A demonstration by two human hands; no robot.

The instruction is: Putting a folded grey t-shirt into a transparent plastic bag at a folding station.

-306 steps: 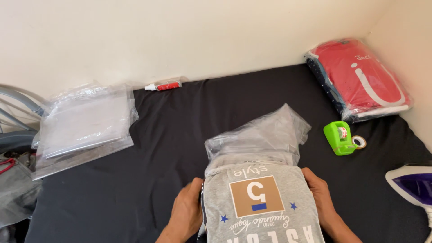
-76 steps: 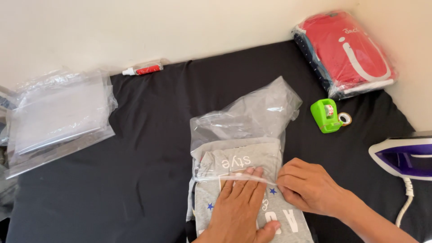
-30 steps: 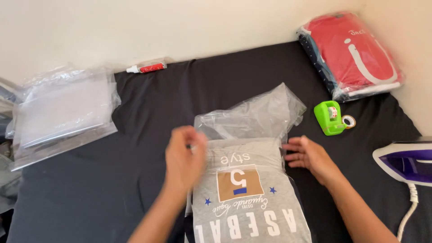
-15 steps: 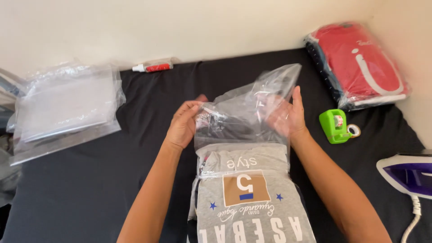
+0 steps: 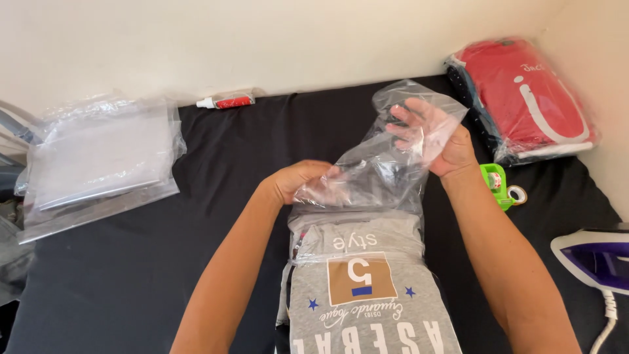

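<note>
Head view: both hands are lifting the clear crinkled plastic bag (image 5: 386, 164) at twelve o'clock of the folded grey printed shirt (image 5: 367, 295) — left hand (image 5: 298, 180) pinching its edge, right hand (image 5: 436, 137) gripping the bag's raised open end; the shirt is lying half-sleeved on the black counter (image 5: 164, 262), and closing likely calls for folding that loose end down.

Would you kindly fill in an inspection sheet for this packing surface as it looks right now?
Surface: black cloth-covered table.
Job's things: folded grey T-shirt partly inside clear plastic bag.
Clutter: stack of empty clear bags; bagged red garment; green tape dispenser; red-and-white tube; purple iron.
Grippers: left hand and right hand both grip the bag's open end.
Cables: white iron cord.
Surroundings: cream wall.
</note>
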